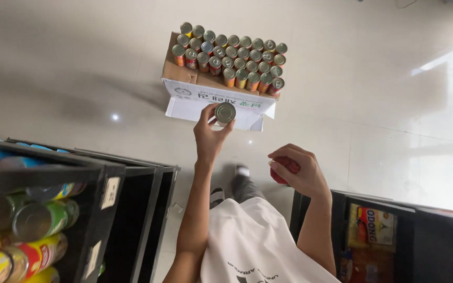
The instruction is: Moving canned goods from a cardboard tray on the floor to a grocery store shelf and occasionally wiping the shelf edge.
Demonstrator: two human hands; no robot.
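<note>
I see a pale glossy tiled floor (pixel 79 68) with bright light glaring at far right. Black shelving (pixel 132 209) stands near left, another black rack (pixel 425 230) near right.

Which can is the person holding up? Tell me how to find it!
Look for the cardboard box on the pale floor, packed with upright cans. Just in front of its white flap, the left hand holds one can by its sides, silver top facing you. It is the only can outside the box, apart from the red can wrapped in the right hand.
</note>
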